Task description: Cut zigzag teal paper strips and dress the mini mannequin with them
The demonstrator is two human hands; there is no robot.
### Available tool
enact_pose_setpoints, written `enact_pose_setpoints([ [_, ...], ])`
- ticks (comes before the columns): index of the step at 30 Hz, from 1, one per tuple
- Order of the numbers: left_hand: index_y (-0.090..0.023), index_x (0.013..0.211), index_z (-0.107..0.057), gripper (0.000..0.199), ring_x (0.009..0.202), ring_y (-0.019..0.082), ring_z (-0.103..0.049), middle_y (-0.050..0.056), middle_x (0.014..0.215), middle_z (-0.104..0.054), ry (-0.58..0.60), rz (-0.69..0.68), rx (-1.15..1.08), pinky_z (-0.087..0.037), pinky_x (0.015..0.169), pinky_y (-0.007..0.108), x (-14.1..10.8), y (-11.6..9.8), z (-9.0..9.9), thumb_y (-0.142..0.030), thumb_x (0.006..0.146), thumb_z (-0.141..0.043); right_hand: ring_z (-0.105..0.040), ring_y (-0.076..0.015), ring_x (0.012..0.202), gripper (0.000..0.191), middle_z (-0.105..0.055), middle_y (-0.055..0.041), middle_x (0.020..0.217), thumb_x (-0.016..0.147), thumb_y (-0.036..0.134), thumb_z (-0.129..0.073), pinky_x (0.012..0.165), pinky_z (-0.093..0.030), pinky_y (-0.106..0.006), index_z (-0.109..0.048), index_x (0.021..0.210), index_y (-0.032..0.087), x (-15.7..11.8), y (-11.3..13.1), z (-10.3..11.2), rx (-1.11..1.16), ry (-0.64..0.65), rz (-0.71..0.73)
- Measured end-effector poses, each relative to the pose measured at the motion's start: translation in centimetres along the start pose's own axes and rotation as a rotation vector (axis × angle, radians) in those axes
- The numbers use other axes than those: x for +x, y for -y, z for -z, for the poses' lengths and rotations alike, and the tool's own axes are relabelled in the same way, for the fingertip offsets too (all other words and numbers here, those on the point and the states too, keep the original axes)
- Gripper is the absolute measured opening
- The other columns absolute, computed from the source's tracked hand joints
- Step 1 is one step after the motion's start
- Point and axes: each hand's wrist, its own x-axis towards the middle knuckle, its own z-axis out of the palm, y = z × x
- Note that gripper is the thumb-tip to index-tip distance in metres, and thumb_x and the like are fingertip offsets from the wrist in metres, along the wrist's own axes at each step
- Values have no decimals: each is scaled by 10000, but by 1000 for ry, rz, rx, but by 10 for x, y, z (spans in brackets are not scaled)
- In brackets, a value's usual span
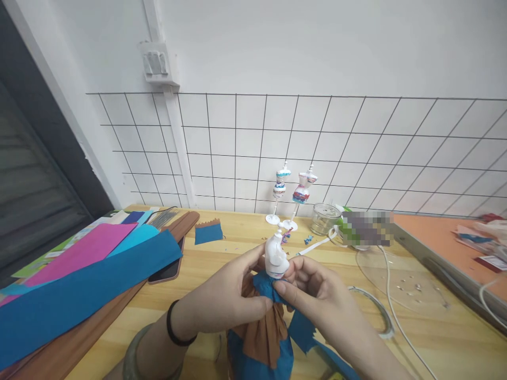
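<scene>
A small white dress form (275, 254) stands upright between my hands, its lower body wrapped in gathered blue and brown material. My left hand (233, 295) curls around its left side, with the thumb pressing on the gathers just below the waist. At the waist, my right hand (317, 290) pinches the blue strip (266, 285) between thumb and fingers. Below hangs a pleated brown layer (263, 340) over a blue skirt (279, 364). A blue piece with a zigzag edge (303, 330) hangs under my right hand. The form's stand is hidden.
Two miniature dress forms on stands (279, 184) (303, 192) are by the wall grid. Left lie coloured sheets (130, 264) over a phone (166, 269), and a blue scrap (208, 232). Right are a glass jar (325, 219), tape roll (376, 306), clear lid-like disc (420, 285) and white cable (390, 285).
</scene>
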Motion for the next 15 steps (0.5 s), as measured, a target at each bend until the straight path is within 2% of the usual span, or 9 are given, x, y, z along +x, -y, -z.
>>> enact_pose_setpoints([
  [6, -186, 1075, -502, 333, 994, 190, -492, 37, 1034, -544, 1, -46, -4, -383, 909, 319, 1, -2, 0, -100, 755, -537, -494, -111, 592, 194, -529, 36, 634, 677, 275, -689, 535, -395, -219, -518, 695, 186, -1, -1, -1, -17, -29, 30],
  [10, -192, 1051, -524, 269, 981, 194, -519, 36, 1002, -569, -79, -36, 25, -406, 888, 315, 0, -2, -4, -238, 789, -561, -507, -129, 622, 183, -538, 20, 647, 680, 267, -673, 540, -395, -231, -509, 682, 186, -2, 1, -2, -107, -78, 85],
  [15, -200, 1013, -556, 236, 970, 197, -544, 25, 942, -592, -128, -8, 24, -434, 852, 305, 1, 0, -6, -278, 791, -567, -489, -132, 624, 207, -516, 22, 648, 703, 313, -645, 554, -394, -245, -479, 685, 190, -2, 4, -3, -169, -72, 97],
])
